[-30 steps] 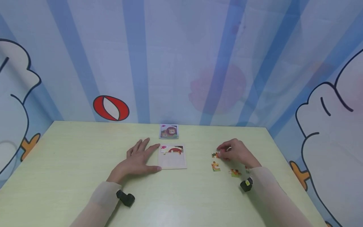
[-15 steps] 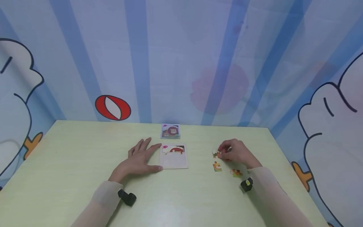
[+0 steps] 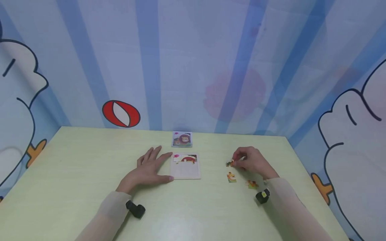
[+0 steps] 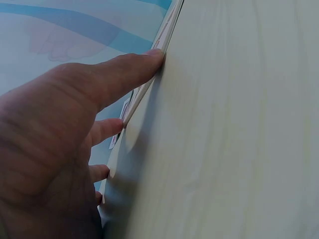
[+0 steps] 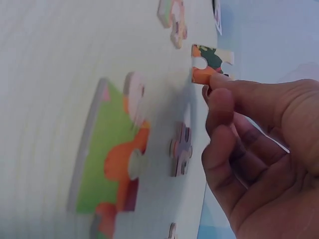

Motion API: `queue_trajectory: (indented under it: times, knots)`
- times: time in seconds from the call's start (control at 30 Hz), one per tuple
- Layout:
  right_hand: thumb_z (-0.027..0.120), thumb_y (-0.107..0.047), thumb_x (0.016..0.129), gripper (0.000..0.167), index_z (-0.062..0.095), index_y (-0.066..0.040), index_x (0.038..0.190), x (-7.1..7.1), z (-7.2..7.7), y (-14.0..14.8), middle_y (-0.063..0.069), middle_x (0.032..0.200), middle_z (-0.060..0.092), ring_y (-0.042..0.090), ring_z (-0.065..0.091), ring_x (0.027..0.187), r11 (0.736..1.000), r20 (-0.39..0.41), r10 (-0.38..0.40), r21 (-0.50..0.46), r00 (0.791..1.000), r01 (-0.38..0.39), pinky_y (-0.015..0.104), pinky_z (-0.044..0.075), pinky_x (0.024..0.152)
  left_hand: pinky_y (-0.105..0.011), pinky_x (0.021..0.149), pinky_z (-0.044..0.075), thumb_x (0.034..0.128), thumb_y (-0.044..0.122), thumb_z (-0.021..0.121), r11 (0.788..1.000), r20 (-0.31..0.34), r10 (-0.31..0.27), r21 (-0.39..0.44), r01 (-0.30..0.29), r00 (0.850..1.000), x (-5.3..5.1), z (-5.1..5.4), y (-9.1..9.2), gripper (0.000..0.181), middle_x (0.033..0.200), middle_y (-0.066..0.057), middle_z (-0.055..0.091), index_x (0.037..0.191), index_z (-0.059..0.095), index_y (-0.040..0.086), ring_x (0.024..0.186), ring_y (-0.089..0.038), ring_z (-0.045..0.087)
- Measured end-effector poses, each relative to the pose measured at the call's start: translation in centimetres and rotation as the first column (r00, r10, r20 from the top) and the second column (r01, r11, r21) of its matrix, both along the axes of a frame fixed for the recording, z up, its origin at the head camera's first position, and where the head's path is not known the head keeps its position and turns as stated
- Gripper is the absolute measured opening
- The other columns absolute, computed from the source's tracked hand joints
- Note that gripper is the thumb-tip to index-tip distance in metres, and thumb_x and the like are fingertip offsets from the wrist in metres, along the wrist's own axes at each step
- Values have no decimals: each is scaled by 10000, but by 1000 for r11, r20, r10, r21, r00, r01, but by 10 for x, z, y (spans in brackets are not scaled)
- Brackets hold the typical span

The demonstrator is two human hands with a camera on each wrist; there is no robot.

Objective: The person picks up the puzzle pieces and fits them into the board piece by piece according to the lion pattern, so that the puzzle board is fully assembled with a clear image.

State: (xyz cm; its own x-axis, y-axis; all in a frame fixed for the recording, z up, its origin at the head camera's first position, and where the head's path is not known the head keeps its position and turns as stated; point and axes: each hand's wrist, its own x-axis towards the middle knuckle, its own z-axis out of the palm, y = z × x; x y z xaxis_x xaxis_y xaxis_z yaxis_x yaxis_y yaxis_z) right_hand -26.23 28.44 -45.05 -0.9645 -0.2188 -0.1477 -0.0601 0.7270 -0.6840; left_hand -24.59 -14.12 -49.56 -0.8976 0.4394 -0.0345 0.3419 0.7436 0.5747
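Note:
My left hand (image 3: 147,172) lies with fingers spread beside the puzzle board (image 3: 184,172). Its thumb and index fingertip touch the board's left edge, which shows edge-on in the left wrist view. Picture pieces fill the top strip of the board; below them it is plain white. To the right, my right hand (image 3: 250,163) pinches a jigsaw piece (image 5: 212,59) between thumb and index finger. That piece is orange, dark green and white, held upright in the right wrist view. Nearest to this hand are a yellow-orange jigsaw piece (image 3: 231,177) and a green-orange one (image 3: 252,184).
A lion picture card (image 3: 182,139) lies behind the board, near the table's back edge. Another loose piece (image 5: 181,149) shows beneath the right hand in the right wrist view. The striped curtain (image 3: 187,67) rises behind the table (image 3: 90,160).
The head view has shifted slightly, so the scene sits a little further right. The pinched piece has tilted up a little in my right fingers. My left hand keeps its place by the board.

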Motion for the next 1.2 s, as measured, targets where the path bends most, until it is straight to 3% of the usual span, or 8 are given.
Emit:
queue_trajectory:
  times: [0.3, 0.47, 0.67, 0.77, 0.93, 1.07, 1.2]
  knots:
    - [789, -226, 992, 234, 771, -112, 1195, 1, 3, -7, 125, 1019, 769, 206, 540, 564, 992, -3, 18, -122, 1000, -18, 333, 500, 562, -794, 1257, 77, 880, 541, 790, 1000, 30, 6, -19, -5, 1000, 4, 9, 2, 944, 1807, -211, 112, 1675, 383, 232, 1662, -514, 21]
    - [803, -294, 983, 242, 794, -169, 1190, 0, 7, -15, 164, 966, 759, 245, 507, 550, 987, 9, 17, -160, 1000, -15, 353, 441, 473, -801, 1256, 92, 891, 557, 775, 999, 34, 3, -45, -1, 999, 6, 17, 3, 939, 1805, -221, 122, 1677, 381, 229, 1657, -526, 40]
    - [806, -327, 977, 247, 808, -211, 1196, 0, 11, -27, 235, 844, 709, 312, 457, 536, 982, 24, 14, -189, 1000, -9, 322, 339, 418, -811, 1248, 91, 885, 576, 776, 999, 23, -1, -40, 2, 1000, 4, 12, 3, 944, 1802, -225, 123, 1672, 383, 233, 1654, -531, 38]
    - [798, -322, 984, 266, 806, -194, 1217, -1, 10, -34, 229, 853, 719, 376, 530, 610, 981, 15, 29, -193, 999, -25, 307, 364, 457, -803, 1257, 68, 869, 573, 793, 999, 24, 6, -34, -5, 1000, 0, 5, 3, 964, 1810, -207, 110, 1676, 375, 251, 1663, -513, 16]
    - [782, -274, 998, 259, 805, -153, 1226, -1, 9, -44, 234, 958, 769, 471, 620, 741, 969, -6, 55, -241, 998, -54, 388, 536, 626, -797, 1265, 59, 863, 551, 808, 999, 21, 16, -45, -15, 1000, -5, -5, 2, 970, 1820, -181, 102, 1682, 368, 273, 1677, -491, 1]
    - [784, -254, 995, 239, 811, -151, 1208, -1, 8, -53, 239, 998, 780, 483, 631, 756, 961, -10, 56, -271, 998, -57, 412, 567, 659, -807, 1255, 64, 875, 558, 794, 999, 23, 16, -41, -15, 1000, -5, -4, 2, 956, 1817, -186, 108, 1681, 368, 271, 1674, -499, 4]
    - [787, -240, 992, 213, 817, -155, 1185, 0, 8, -62, 249, 973, 770, 473, 612, 743, 957, 1, 64, -284, 998, -61, 380, 540, 643, -813, 1252, 62, 882, 565, 785, 999, 35, 6, -38, -5, 999, -1, 5, 5, 953, 1812, -204, 109, 1681, 368, 255, 1669, -512, 4]
